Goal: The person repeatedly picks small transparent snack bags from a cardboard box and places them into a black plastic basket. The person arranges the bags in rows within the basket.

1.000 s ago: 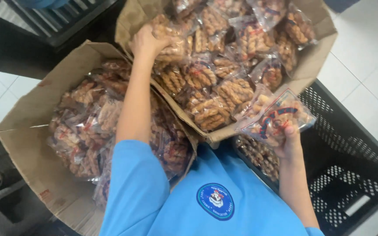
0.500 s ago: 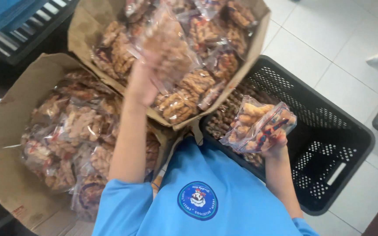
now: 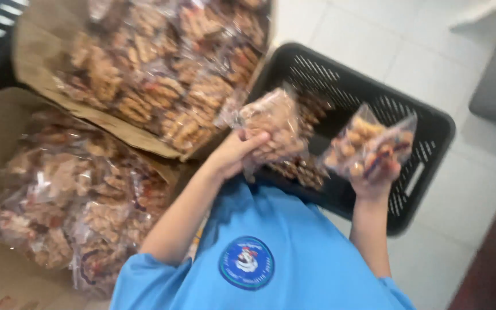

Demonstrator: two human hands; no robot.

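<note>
Two open brown cardboard boxes, one lower left (image 3: 7, 172) and one upper (image 3: 35, 63), brim with clear snack bags and overlap at their flaps. Beside them a black slotted plastic crate (image 3: 431, 132) stands on pale floor tiles (image 3: 409, 51), with bare floor beyond it. Over the crate, the left hand (image 3: 233, 155) grips a clear bag of brown biscuits (image 3: 271, 123); the right hand (image 3: 374, 178) clasps another clear bag of mixed snacks (image 3: 368, 143).

A clear snack bag (image 3: 271, 123) in the left hand (image 3: 233, 155), another snack bag (image 3: 368, 143) in the right hand (image 3: 374, 181), above a black crate (image 3: 431, 132).
</note>
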